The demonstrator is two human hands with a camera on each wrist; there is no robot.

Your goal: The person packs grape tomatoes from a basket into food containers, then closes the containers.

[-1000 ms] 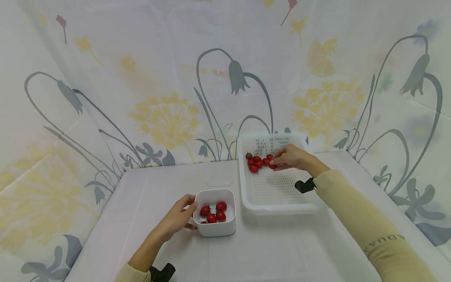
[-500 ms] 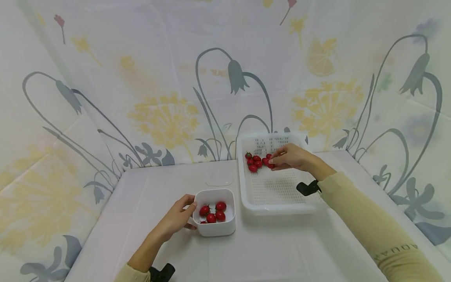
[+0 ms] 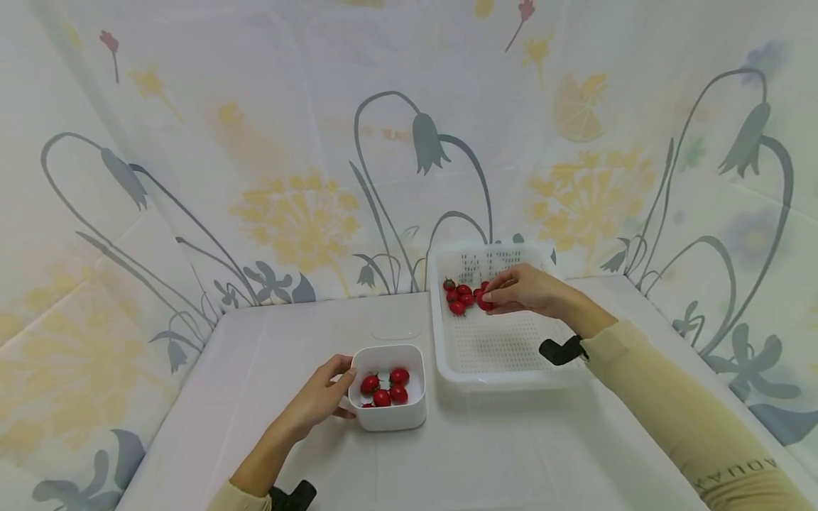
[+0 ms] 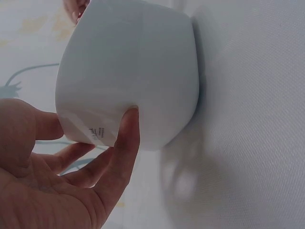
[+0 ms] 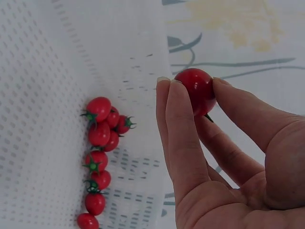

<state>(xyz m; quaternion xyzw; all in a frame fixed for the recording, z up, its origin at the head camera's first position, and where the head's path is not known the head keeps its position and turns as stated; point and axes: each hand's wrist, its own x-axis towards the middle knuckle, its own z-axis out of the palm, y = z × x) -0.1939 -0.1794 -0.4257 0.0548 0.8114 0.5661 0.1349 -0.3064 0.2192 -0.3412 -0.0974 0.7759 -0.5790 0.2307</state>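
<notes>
One round red tomato (image 5: 199, 88) the right hand (image 3: 532, 289) pinches is rightward beyond the square white plastic box (image 3: 393, 419) the left hand (image 3: 319, 394) grips.

a glossy red tomato (image 5: 197, 89) is pinched between fingers (image 5: 183, 136).

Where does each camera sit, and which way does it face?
Head: worn on the head, facing forward and down at the white box and basket; left hand, right hand and sleeves show.
Left wrist: worn there, facing the box's outer wall; left hand lower left.
Right wrist: worn there, facing the pinched tomato and basket; right hand lower right.
Head and right wrist both show the basket.
</notes>
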